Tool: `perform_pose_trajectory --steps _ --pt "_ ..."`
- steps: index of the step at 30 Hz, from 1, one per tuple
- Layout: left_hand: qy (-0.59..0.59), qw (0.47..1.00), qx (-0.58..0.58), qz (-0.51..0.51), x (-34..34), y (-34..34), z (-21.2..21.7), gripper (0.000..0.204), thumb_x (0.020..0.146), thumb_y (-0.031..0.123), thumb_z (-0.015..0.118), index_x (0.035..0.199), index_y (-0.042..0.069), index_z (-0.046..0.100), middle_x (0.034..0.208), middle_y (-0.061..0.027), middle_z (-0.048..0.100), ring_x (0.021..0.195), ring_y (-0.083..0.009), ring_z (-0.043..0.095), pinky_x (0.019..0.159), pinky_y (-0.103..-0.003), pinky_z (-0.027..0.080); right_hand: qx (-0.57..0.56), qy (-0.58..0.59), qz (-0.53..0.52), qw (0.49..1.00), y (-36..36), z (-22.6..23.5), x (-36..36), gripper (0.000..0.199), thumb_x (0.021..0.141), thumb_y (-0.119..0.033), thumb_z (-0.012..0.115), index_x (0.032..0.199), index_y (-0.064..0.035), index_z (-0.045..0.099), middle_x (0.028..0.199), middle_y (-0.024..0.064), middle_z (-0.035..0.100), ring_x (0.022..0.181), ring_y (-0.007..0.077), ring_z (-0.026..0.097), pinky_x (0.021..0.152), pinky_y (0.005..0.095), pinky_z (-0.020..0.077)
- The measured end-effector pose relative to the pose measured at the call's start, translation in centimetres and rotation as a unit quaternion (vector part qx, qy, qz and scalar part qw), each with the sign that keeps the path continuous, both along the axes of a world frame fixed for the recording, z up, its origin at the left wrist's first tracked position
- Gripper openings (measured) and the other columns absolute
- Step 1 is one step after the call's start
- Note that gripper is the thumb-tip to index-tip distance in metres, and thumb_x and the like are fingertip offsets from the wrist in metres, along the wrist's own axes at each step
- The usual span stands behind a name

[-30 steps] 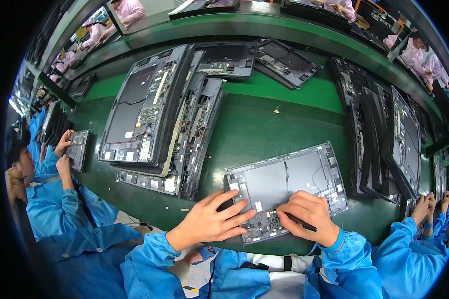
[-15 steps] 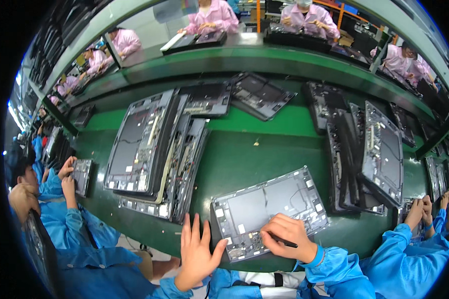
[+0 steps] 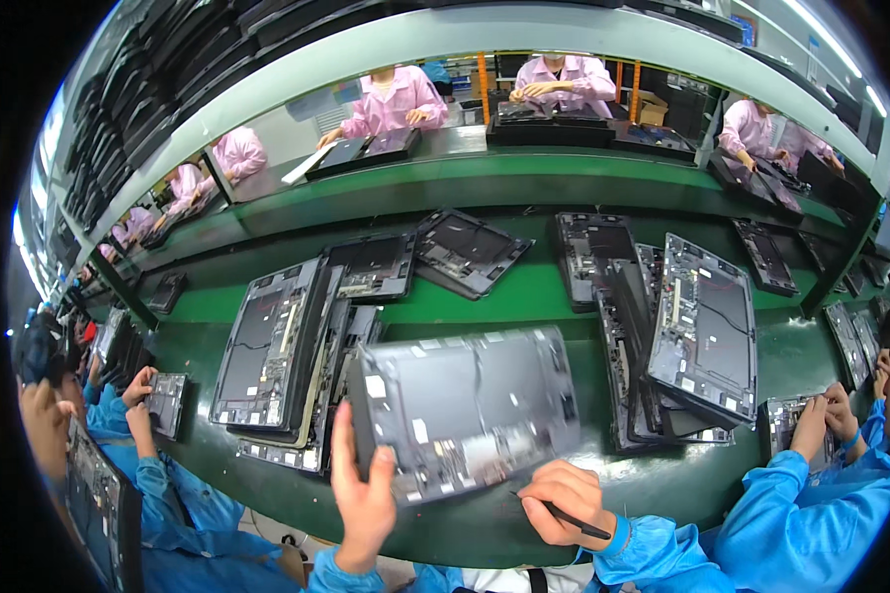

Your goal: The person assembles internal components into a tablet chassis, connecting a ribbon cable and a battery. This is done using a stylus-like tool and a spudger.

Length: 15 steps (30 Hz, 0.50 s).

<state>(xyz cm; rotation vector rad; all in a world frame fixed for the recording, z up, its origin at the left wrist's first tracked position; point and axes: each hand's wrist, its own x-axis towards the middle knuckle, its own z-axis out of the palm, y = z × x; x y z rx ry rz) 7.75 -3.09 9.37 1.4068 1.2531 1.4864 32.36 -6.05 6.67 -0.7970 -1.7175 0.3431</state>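
Observation:
My left hand (image 3: 363,494) is closed on the lower left edge of an opened tablet (image 3: 470,395), its thumb over the front and its fingers behind. Tilted up off the bench and slightly smeared by motion, the tablet shows a grey inner shell, a dark cable, white stickers and a circuit board strip along its near side. In my right hand (image 3: 564,502), just below the tablet's near right corner, is a slim black pointed tool (image 3: 578,521). The tool's exact kind is hard to make out; its tip is apart from the tablet.
Stacks of opened tablets stand on the green bench (image 3: 465,539), one left stack (image 3: 267,356) and one right stack (image 3: 702,336). Another tablet (image 3: 470,252) lies at the back. Co-workers in blue sleeves (image 3: 761,514) sit either side; people in pink (image 3: 396,104) work across a shelf frame.
The tablet, flat on the bench before, is now lifted and shifted left in my left hand, which was spread beside it. My right hand has come off its board, still holding the tool.

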Motion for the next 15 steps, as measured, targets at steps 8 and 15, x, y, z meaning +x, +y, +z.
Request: perform_pose_trajectory --steps 8,15 --pt "-0.044 0.996 0.059 0.056 5.0 19.2 -1.6 0.064 0.102 0.005 0.052 0.159 -0.007 0.024 0.151 -0.0204 0.048 0.131 -0.0218 0.052 0.111 -0.03 0.038 -0.054 -0.024 0.024 0.998 -0.5 -2.5 2.2 0.012 0.077 0.005 0.073 0.086 -0.0017 0.069 0.067 0.0069 0.062 0.053 0.0202 0.058 0.047 0.0323 0.0443" --pt "-0.116 0.993 0.007 0.001 9.4 26.5 -5.1 0.066 0.099 0.007 0.058 0.156 -0.01 0.029 0.149 -0.0186 0.053 0.125 -0.0182 0.056 0.106 -0.028 0.042 -0.108 -0.046 0.018 0.993 -0.1 0.2 2.1 0.014 0.074 0.006 0.076 0.083 -0.0025 0.07 0.061 0.0034 0.056 0.047 0.0181 0.053 0.045 0.031 0.0402"
